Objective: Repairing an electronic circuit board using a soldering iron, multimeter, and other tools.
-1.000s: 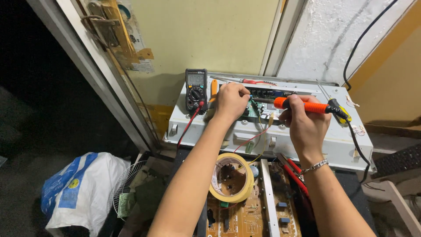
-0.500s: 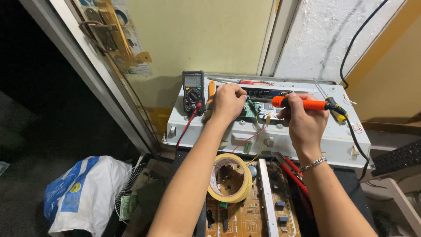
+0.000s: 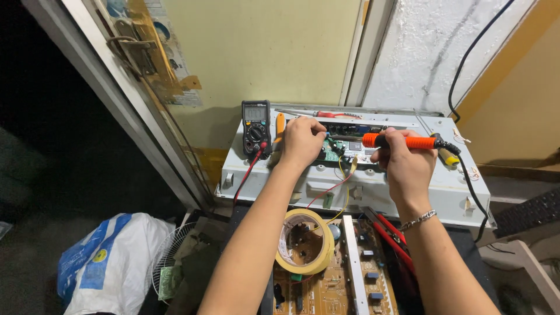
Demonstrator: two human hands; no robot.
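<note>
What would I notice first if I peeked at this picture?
Probably the bright orange soldering iron in the right hand, aimed at a small green circuit board that the left hand touches. Nearer, a yellow tape roll lies on a brown board.

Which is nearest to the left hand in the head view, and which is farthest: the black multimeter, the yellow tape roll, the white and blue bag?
From the left hand:
1. Black multimeter, just to its left on the grey casing.
2. Yellow tape roll, below it, on the brown circuit board.
3. White and blue bag, far lower left, on the floor.
</note>
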